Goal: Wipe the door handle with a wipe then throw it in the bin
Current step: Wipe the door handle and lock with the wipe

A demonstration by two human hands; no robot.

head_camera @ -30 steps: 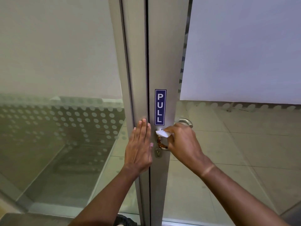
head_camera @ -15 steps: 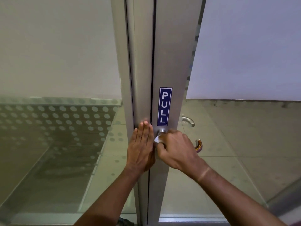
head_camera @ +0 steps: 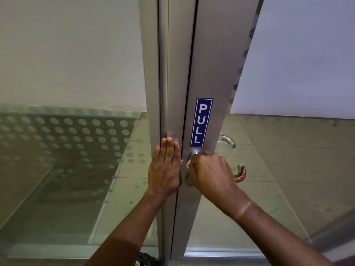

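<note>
A metal lever door handle [head_camera: 240, 174] sticks out of the aluminium door frame [head_camera: 213, 73], its curved end showing to the right of my right hand [head_camera: 213, 175]. That hand is closed around the handle's shaft with a white wipe [head_camera: 187, 163] pinched in it; only a small corner of the wipe shows. My left hand [head_camera: 166, 167] lies flat, fingers together, against the fixed frame post just left of the door gap. No bin is in view.
A blue PULL sign [head_camera: 201, 121] is stuck above the handle. A second handle [head_camera: 227, 141] shows through the glass on the door's far side. Glass panels with frosted dots [head_camera: 76, 135] stand left; tiled floor lies beyond.
The view has drawn closer to the door. My right hand slid along the handle toward the frame, uncovering its curved end, and the wipe is now mostly hidden in the hand.
</note>
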